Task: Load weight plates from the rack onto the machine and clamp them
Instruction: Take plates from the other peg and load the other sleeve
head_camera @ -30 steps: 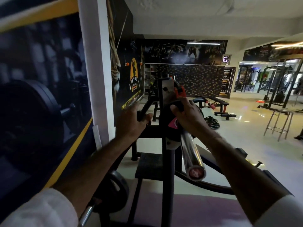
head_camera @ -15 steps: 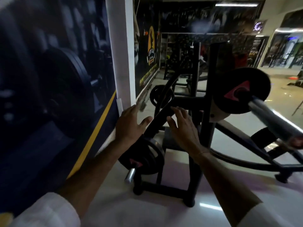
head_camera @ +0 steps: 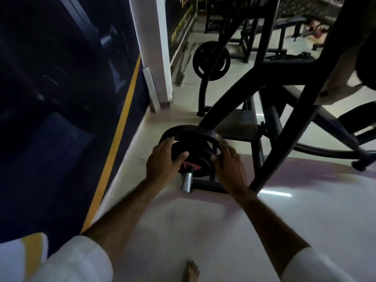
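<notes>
We have both hands on the weight plate [head_camera: 195, 147] low on the rack [head_camera: 205, 185], down near the floor [head_camera: 203, 231]. Our left hand [head_camera: 162, 161] curls over the plate's left rim with the thumb pressed onto its face, and our right hand [head_camera: 230, 165] wraps the right rim, so the hands are apart, one on each side, closed on the plate. The plate sits on a shiny steel peg [head_camera: 187, 182] that sticks out toward us between our wrists. A red mark shows on the face just beside our left thumb.

We judge the plate to be heavy, stiff and hard, with a smooth dark rim that could slip from a loose hold. Gripping opposite edges seems right, and we should draw it straight along the peg so it does not bind. Our bare foot [head_camera: 190, 270] stands below the hands, so a dropped plate would be dangerous. Another plate [head_camera: 211, 61] hangs farther beyond our hands.
</notes>
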